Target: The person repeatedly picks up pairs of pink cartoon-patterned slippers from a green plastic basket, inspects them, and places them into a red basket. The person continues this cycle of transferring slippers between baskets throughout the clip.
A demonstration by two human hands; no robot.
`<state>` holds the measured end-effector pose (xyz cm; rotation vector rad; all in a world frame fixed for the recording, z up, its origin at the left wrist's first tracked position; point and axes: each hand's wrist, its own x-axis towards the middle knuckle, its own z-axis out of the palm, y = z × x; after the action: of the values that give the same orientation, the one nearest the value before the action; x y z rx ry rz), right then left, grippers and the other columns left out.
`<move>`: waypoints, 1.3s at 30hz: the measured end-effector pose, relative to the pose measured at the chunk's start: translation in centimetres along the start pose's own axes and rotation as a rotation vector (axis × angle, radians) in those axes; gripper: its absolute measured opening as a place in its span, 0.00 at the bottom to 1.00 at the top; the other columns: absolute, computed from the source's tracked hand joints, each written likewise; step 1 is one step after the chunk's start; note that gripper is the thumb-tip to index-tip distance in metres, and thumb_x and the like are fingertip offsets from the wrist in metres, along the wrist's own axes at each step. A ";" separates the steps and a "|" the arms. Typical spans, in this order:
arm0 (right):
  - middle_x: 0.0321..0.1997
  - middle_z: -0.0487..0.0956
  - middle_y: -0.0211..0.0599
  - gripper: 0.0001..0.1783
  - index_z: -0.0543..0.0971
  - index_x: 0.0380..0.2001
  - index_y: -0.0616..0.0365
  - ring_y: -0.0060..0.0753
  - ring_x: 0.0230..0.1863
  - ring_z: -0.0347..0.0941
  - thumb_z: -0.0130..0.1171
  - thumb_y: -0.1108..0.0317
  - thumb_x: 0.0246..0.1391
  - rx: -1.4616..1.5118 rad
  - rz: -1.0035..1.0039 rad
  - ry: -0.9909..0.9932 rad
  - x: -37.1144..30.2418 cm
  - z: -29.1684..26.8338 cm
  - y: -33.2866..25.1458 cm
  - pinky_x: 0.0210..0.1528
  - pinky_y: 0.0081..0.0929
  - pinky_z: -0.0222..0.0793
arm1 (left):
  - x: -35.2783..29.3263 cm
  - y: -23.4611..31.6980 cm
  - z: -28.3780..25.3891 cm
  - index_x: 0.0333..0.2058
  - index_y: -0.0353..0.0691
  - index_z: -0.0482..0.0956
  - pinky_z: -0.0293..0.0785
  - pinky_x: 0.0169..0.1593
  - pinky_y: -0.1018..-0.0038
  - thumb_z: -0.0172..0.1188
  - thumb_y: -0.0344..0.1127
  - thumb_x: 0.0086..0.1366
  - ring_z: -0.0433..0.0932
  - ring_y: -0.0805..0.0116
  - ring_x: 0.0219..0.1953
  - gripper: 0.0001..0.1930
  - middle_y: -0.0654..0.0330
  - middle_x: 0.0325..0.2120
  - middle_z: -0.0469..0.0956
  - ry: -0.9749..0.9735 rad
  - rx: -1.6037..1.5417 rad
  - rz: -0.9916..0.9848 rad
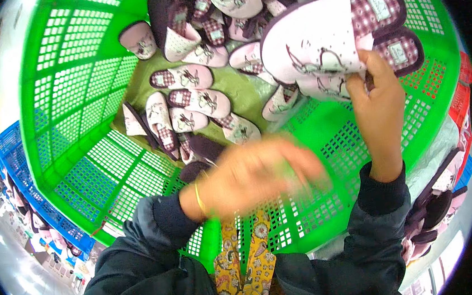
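Between its thumb and fingers, my right hand (376, 93) grips a pair of slippers (316, 33) by the open edges of the uppers. They are pale pink with a drawn animal pattern, dark trim and checked insoles, and their toes point left. Lower and nearer to me, my left hand (250, 177) is smeared by motion over the front of a large green plastic basket (50, 135), so its fingers do not read clearly. Below both hands, several similar slippers (204, 102) lie loose in the basket, some on their sides.
A denser heap of slippers (234, 1) fills the far part of the basket. Outside it, a blue crate (31, 182) stands at the left and a red crate (462, 99) at the right. More slippers (438, 208) lie beyond my right sleeve.
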<state>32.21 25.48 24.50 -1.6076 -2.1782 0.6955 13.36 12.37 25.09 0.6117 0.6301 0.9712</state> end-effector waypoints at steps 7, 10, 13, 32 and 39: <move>0.31 0.74 0.45 0.13 0.74 0.35 0.60 0.49 0.35 0.71 0.54 0.78 0.42 -0.061 -0.090 -0.055 0.0 -0.7 0.3 0.38 0.40 0.65 | 5.3 6.1 16.4 0.41 0.24 0.73 0.71 0.42 0.68 0.49 0.30 0.67 0.76 0.58 0.39 0.12 0.48 0.37 0.76 -0.198 -1.254 0.584; 0.31 0.74 0.44 0.13 0.74 0.35 0.60 0.48 0.33 0.70 0.54 0.78 0.42 -0.063 -0.083 -0.047 0.4 -0.5 -0.3 0.37 0.40 0.64 | 4.3 6.1 16.3 0.44 0.23 0.70 0.72 0.40 0.70 0.51 0.29 0.65 0.76 0.63 0.39 0.13 0.49 0.38 0.75 -0.315 -1.398 0.432; 0.31 0.74 0.42 0.13 0.74 0.36 0.60 0.46 0.33 0.70 0.54 0.77 0.43 -0.059 -0.044 -0.045 0.2 -1.2 -1.0 0.36 0.38 0.64 | 4.2 5.7 14.3 0.40 0.23 0.70 0.72 0.33 0.72 0.53 0.27 0.63 0.76 0.65 0.32 0.11 0.52 0.31 0.76 -0.405 -1.294 0.289; 0.26 0.76 0.37 0.16 0.76 0.43 0.59 0.26 0.27 0.71 0.58 0.67 0.50 -0.097 -0.087 -0.064 0.6 -0.6 2.0 0.31 0.23 0.65 | 5.4 -9.5 -36.2 0.55 0.43 0.66 0.72 0.52 0.62 0.54 0.39 0.59 0.72 0.50 0.50 0.25 0.51 0.53 0.68 0.288 2.069 -0.475; 0.26 0.76 0.36 0.14 0.76 0.42 0.59 0.25 0.26 0.69 0.57 0.68 0.51 -0.088 -0.080 -0.093 0.5 -0.9 1.7 0.30 0.23 0.64 | -2.5 -8.1 -24.9 0.42 0.48 0.78 0.73 0.42 0.60 0.54 0.49 0.59 0.77 0.49 0.41 0.16 0.55 0.40 0.76 0.531 1.863 -0.467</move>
<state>33.87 26.55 24.23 -1.5493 -2.3561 0.6721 -1.18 11.37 3.24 1.7004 2.0537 -0.2117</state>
